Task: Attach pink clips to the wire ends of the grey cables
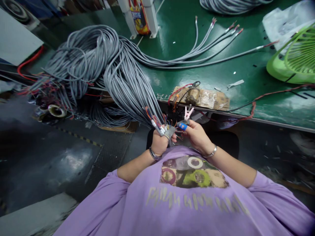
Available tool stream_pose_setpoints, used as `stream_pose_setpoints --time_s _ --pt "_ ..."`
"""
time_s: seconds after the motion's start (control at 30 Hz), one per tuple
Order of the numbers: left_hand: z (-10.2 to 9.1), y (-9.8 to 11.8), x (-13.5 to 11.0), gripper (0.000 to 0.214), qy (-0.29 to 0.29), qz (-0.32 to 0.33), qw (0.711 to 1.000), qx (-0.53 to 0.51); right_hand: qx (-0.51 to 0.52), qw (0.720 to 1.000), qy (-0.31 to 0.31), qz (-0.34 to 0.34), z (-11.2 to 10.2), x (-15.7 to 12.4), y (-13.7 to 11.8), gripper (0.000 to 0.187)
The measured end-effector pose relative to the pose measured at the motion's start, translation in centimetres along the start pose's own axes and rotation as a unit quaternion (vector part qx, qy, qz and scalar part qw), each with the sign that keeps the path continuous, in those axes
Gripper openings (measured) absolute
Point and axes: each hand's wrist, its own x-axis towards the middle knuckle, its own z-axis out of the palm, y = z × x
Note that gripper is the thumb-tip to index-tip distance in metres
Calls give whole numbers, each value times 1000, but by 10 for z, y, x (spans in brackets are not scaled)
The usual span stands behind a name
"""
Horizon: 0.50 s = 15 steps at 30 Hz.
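My left hand [161, 141] is closed in a fist round the stripped ends of a thick bundle of grey cables [128, 85], whose coloured inner wires [157, 123] stick out above the fist. My right hand [197, 136] is right beside it, fingers pinched on the thin wire ends, with a blue finger cover [182, 126] on one fingertip. A small pink clip [188, 113] stands just above the right hand. Both hands are held in front of my purple shirt, below the edge of the green table [246, 68].
More grey cables [216, 42] with stripped ends fan across the green table. A green plastic fan [295, 59] sits at the right, a taped cardboard block [204, 98] with red and black wires near the table edge. A large cable heap [81, 62] hangs left.
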Motion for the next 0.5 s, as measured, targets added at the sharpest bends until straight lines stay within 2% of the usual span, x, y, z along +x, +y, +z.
stream_pose_setpoints --time_s 0.27,0.4,0.5 --pt "0 -2 2 34 35 -26 999 -27 -10 999 35 -29 -4 -4 5 30" --pt "1 0 3 33 38 -30 998 -44 7 999 42 -7 -10 -4 3 32" --pt "1 2 2 33 28 -23 998 -46 46 998 24 22 -12 -3 -1 33"
